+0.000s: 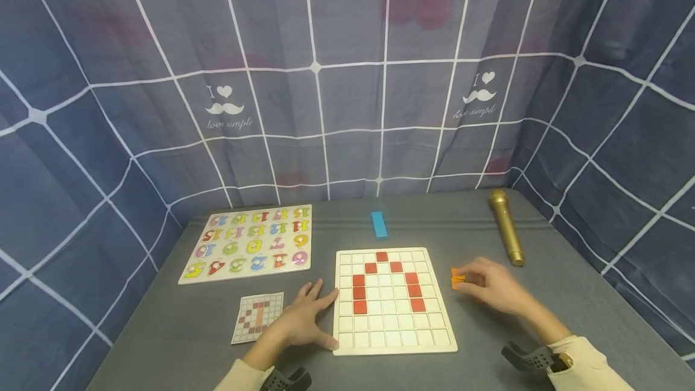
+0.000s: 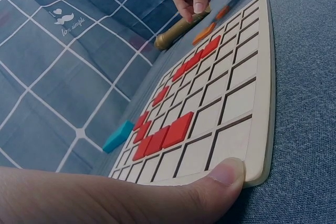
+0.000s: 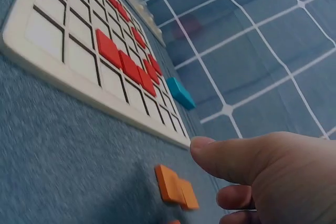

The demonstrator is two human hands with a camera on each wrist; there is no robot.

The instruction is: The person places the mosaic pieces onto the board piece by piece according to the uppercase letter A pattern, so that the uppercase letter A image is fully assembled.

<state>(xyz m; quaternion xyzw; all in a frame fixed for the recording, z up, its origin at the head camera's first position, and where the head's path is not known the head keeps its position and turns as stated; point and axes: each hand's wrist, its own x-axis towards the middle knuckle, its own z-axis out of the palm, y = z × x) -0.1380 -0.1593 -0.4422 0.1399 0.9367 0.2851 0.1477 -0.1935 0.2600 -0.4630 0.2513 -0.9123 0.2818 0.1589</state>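
Note:
A cream gridded board (image 1: 384,340) lies on the table with red square tiles (image 1: 414,290) set in an arch shape. My left hand (image 1: 306,317) rests along its left edge, fingers spread, thumb (image 2: 228,171) on the near corner. To the right of the board, my right hand (image 1: 491,285) hovers over small orange tiles (image 1: 456,278). In the right wrist view the thumb (image 3: 220,153) stands apart from the orange tiles (image 3: 169,183), which lie on the table; no tile shows between thumb and fingers. Part of another orange piece is cut off at that view's bottom edge.
A card with a printed grid pattern (image 1: 247,321) lies left of my left hand. Behind it is a number puzzle board (image 1: 217,252). A blue block (image 1: 379,225) lies beyond the gridded board, and a gold cylinder (image 1: 507,228) at the far right. Checked curtains surround the table.

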